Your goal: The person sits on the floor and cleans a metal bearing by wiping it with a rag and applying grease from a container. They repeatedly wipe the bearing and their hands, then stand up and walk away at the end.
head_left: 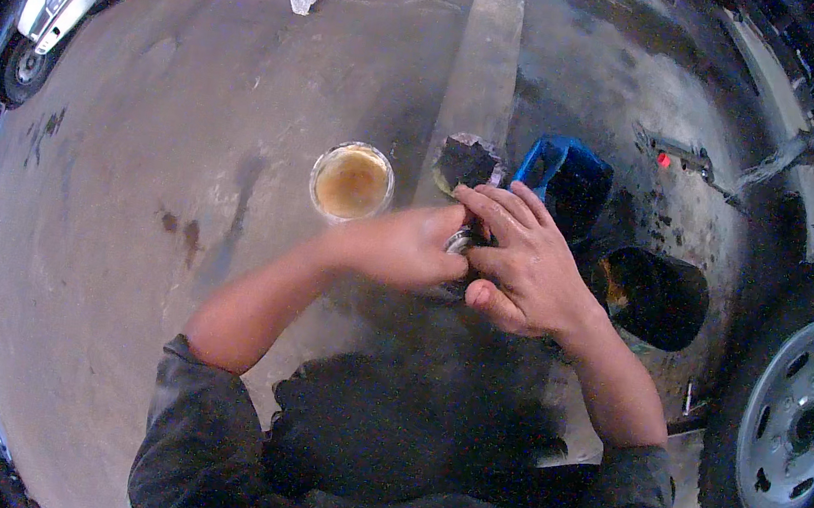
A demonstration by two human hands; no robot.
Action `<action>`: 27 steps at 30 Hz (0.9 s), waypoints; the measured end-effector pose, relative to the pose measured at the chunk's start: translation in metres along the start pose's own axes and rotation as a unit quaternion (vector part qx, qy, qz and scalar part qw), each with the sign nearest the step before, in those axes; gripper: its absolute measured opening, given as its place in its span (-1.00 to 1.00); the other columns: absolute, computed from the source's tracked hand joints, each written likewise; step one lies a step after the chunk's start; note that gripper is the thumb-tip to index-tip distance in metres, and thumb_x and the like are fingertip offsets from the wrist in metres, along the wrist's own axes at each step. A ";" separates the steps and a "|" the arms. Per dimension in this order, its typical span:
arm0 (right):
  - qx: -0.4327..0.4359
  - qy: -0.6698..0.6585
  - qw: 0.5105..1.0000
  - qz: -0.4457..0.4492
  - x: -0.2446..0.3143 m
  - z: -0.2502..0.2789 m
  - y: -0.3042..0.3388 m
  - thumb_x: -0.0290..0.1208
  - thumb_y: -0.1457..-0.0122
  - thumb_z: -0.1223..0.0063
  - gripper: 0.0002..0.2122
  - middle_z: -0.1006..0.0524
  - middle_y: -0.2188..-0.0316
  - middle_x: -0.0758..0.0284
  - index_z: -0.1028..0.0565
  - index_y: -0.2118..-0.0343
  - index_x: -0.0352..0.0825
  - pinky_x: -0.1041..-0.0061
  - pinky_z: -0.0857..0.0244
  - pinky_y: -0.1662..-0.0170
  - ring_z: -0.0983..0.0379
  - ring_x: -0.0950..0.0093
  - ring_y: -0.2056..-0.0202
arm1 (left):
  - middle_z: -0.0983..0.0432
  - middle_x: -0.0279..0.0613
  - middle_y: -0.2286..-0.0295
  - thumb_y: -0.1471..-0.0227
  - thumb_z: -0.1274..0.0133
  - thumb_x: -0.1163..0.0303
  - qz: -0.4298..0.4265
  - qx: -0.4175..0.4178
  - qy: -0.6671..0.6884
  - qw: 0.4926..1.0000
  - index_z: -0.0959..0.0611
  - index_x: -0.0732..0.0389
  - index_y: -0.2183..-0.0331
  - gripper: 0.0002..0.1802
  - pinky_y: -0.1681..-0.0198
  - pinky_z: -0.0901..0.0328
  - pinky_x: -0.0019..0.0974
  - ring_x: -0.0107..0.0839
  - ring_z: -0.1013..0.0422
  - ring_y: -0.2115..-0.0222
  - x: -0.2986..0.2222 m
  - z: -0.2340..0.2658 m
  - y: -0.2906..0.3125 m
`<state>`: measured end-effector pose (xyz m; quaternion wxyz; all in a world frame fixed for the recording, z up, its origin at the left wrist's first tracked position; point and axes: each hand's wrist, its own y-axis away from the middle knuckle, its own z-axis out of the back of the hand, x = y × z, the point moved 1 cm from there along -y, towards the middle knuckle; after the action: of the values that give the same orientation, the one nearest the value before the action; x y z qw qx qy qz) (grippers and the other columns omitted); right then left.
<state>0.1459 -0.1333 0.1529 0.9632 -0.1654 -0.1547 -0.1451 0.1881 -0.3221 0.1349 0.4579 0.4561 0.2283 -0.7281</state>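
Observation:
My left hand (417, 252) is closed, its curled fingers meeting a small silver ring-shaped metal part (461, 242). From the other side my right hand (530, 265) bends over the same part; its thumb points left and its upper fingers stretch past the part. Much of the part is hidden by my fingers, so its exact kind does not show. Left of the hands stands a round clear tub (314, 190) with tan, paste-like stuff inside. Just beyond the fingers lies a crumpled dark-and-pale piece (469, 161), perhaps a rag or wrapper.
A blue open container (548, 155) stands beyond my right hand. Right of it is a black rounded vessel (660, 299). A truck wheel (801, 419) rises at the right edge, and a metal tool with a red spot (680, 159) lies farther off. A white vehicle (56, 4) is far left.

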 end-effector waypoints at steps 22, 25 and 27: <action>-0.397 -0.153 0.901 -0.080 -0.009 -0.048 0.025 0.12 -0.28 0.62 -0.35 -0.40 0.01 0.05 -0.42 0.07 -0.40 0.23 -0.08 -0.15 -0.35 0.18 -0.02 | -0.40 -0.23 0.63 -0.01 0.16 0.41 0.222 -0.193 0.447 0.844 -0.37 0.15 0.15 -0.70 0.82 -0.12 -0.47 -0.52 -0.28 0.80 -0.036 -0.012 0.000; -0.462 -0.475 0.694 -0.281 0.018 -0.047 -0.015 0.14 -0.28 0.69 -0.33 -0.41 0.03 0.09 -0.38 0.08 -0.41 0.27 -0.15 -0.10 -0.37 0.25 0.02 | -0.45 -0.17 0.57 0.00 0.13 0.43 0.193 -0.256 0.302 0.898 -0.38 0.21 0.17 -0.72 0.74 -0.23 -0.37 -0.44 -0.35 0.75 -0.020 -0.031 -0.003; -0.463 -0.474 0.699 -0.269 0.011 -0.055 -0.027 0.17 -0.27 0.76 -0.30 -0.46 0.13 0.09 -0.35 0.11 -0.42 0.32 -0.23 -0.03 -0.46 0.25 0.14 | -0.48 -0.11 0.49 0.01 0.11 0.46 0.163 -0.288 0.171 0.928 -0.38 0.25 0.18 -0.72 0.60 -0.36 -0.27 -0.33 -0.43 0.65 -0.017 -0.042 -0.004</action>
<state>0.1604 -0.1802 0.1150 0.4837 -0.5890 -0.5419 -0.3542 0.2064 -0.2810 0.1290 0.6360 0.4533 0.4258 -0.4568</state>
